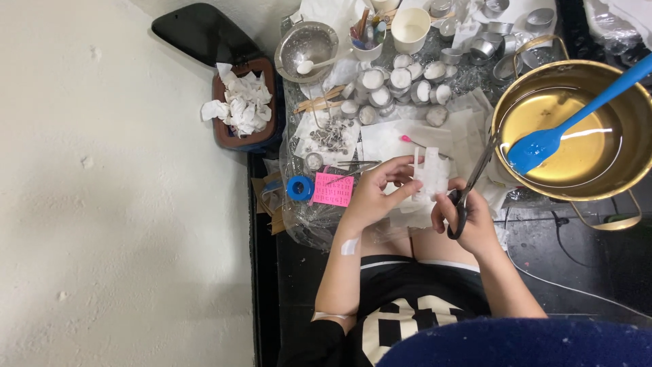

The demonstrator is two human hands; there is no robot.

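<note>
Two hands [370,197], one scissors [468,187], one white mould [430,175]

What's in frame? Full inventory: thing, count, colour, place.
pot: one, gold metal, holds yellowish liquid, right
spatula: one, blue, head in the pot
scissors: one pair, black handles, in right hand
white piece: one, translucent white, held between both hands
pink sheet: one, pink, left of left hand
tape roll: one, blue, beside pink sheet
small round moulds: many, white-filled, top centre
empty tins: several, silver, top right
metal bowl: one, silver, spoon inside, top centre
paper cup: one, white, top
bin: one, brown, full of crumpled white tissue, left
left hand: pinches white piece
right hand: grips scissors
</note>
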